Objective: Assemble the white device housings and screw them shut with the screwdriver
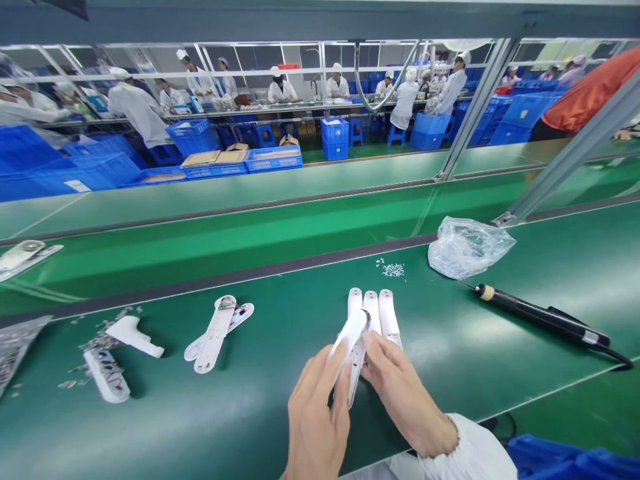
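Observation:
Both hands meet at a white curved plastic housing (353, 327) in the head view, low and right of centre. My left hand (320, 400) has its fingers closed on the housing's near left side. My right hand (397, 383) pinches it from the right, near its upper end. The underside shows a flat inner face with small holes. Just behind the hands, several white housings (387, 310) lie side by side on the green bench (240, 413). A pile of small screws (393, 270) is beyond them.
An electric screwdriver (543, 315) and a clear plastic bag (467, 247) lie at right. White parts (215, 333) with wires and another open housing (107, 377) are at left. Metal posts (477, 110) rise behind; people in white work farther back.

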A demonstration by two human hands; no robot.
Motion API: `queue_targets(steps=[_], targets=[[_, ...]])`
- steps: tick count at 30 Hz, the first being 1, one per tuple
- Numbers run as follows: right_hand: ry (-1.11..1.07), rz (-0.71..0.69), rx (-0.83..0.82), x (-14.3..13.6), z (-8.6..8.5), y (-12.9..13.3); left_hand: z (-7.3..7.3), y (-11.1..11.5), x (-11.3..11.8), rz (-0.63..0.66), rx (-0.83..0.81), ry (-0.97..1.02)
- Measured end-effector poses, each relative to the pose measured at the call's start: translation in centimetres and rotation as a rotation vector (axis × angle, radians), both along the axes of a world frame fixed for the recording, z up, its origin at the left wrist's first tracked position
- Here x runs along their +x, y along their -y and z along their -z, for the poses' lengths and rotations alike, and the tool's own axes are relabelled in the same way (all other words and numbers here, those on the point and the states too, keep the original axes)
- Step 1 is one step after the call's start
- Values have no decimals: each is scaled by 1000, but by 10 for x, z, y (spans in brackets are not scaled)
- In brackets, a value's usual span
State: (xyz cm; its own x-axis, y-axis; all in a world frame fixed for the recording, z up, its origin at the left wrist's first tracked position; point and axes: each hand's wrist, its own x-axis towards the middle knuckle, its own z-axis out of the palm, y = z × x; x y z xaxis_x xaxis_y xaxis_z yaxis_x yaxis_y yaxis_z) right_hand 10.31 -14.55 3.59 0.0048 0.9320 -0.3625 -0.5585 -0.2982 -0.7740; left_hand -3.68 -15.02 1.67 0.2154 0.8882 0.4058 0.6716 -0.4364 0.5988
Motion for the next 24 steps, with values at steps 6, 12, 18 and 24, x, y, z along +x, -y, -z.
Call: queue_targets(steps=[6,12,18,24], targets=[[205,-13,92,-1,1,3,-13,4,3,-20,-214,30],[197,13,97,4,-1,2,-34,-2,-2,49,-619,213],[141,-56,96,11,-8,1,-42,-5,-11,116,-910,436],[188,-15,95,5,-7,3,-40,0,-12,66,-966,475]])
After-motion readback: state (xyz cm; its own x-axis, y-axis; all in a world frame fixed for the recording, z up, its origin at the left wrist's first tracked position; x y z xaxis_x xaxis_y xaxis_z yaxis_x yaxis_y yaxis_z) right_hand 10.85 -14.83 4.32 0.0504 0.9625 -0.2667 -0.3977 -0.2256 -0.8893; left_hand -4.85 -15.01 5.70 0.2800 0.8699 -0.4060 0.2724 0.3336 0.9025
